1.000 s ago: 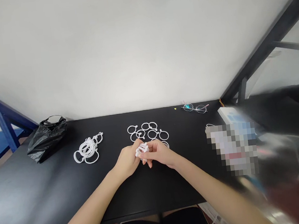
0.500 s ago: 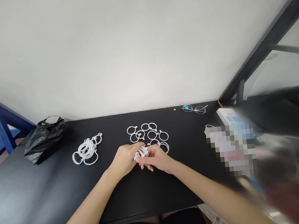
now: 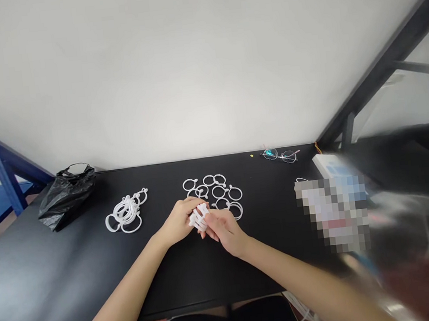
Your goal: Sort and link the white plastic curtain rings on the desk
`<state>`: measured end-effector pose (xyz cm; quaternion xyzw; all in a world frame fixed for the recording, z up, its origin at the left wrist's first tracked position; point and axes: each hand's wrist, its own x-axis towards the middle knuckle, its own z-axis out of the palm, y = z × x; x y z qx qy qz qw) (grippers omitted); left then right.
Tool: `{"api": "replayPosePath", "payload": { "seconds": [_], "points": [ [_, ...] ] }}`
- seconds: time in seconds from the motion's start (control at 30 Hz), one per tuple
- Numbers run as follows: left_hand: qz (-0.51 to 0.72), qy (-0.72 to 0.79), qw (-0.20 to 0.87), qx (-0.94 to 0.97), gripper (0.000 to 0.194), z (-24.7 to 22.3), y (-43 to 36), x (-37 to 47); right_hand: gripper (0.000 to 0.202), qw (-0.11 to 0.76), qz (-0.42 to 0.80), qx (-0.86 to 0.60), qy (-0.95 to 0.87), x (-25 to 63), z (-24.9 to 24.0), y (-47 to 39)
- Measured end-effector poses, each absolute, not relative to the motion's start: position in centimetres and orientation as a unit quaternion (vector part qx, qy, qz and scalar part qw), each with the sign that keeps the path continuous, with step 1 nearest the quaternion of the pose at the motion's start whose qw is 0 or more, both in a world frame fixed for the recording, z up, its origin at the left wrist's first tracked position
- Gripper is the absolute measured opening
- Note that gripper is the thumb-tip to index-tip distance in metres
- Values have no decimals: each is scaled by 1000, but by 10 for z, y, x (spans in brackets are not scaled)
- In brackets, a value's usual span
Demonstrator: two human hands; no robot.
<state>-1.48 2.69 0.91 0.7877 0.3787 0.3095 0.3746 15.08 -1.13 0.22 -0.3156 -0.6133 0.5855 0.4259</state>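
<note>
Several small white plastic pieces (image 3: 199,218) are bunched between my two hands, above the black table. My left hand (image 3: 179,222) is curled round them from the left, its fingers partly beneath. From the right, my right hand (image 3: 226,229) presses its thumb against the same pieces. Just beyond my hands, several thin white rings (image 3: 219,192) with small knobs lie spread on the table, some overlapping. Off to the left, more white rings (image 3: 126,211) are heaped in a pile.
On the black table (image 3: 58,279), a black plastic bag (image 3: 67,194) lies at the back left. Glasses (image 3: 280,155) rest near the wall. A white and blue box (image 3: 338,170) and blurred items sit at the right. Metal beams slant at both sides.
The white pieces have turned in my hands and show more of their surface. My right thumb has moved up onto them. The view has shifted slightly.
</note>
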Motion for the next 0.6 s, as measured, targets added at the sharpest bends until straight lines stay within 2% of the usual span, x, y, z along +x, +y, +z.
{"api": "replayPosePath", "payload": {
  "seconds": [0.17,0.37,0.5,0.6],
  "points": [
    [304,351,476,746,13,10,25,-11,62,448,555,-314,-627,150,1,-17],
    [298,364,559,683,31,10,26,-10,65,455,517,-297,-662,150,-3,-17],
    [311,369,554,679,29,3,26,-7,66,458,526,-290,-655,150,-10,-10],
    [314,384,507,705,21,4,27,-9,60,438,558,-297,-639,150,-12,-6]
  ]
}}
